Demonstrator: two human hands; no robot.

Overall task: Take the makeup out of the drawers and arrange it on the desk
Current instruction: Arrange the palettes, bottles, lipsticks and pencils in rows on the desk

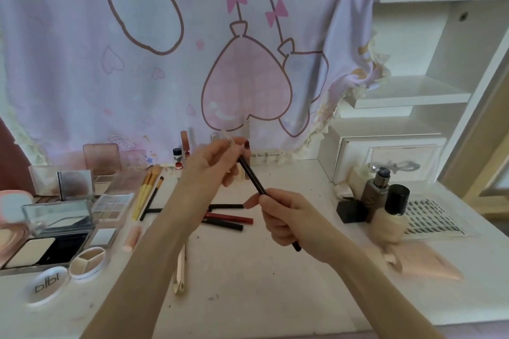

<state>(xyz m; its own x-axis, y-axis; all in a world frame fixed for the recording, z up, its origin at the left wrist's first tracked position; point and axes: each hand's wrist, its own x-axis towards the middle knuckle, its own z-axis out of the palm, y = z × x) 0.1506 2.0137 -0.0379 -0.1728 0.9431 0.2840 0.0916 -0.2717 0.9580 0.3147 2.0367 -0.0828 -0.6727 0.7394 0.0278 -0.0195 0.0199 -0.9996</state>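
Both hands are raised above the white desk, sharing one slim black makeup pencil that slants between them. The right hand has its fingers curled round the pencil's lower half, the butt end poking out below the palm. The left hand pinches the pencil's upper end, with a clear plastic cap at its fingertips.

On the desk below the hands lie three more pencils: two black and one dark red. To the left lie three brushes, two with yellow handles and one with a black handle, beside a cluster of open powder and eyeshadow palettes. One round, three-part cream compact sits near the desk's front left.

On the right stand two foundation bottles and one black cube, just beside a sheet of false lashes. A few lipsticks stand at the back against the pink cartoon cloth.
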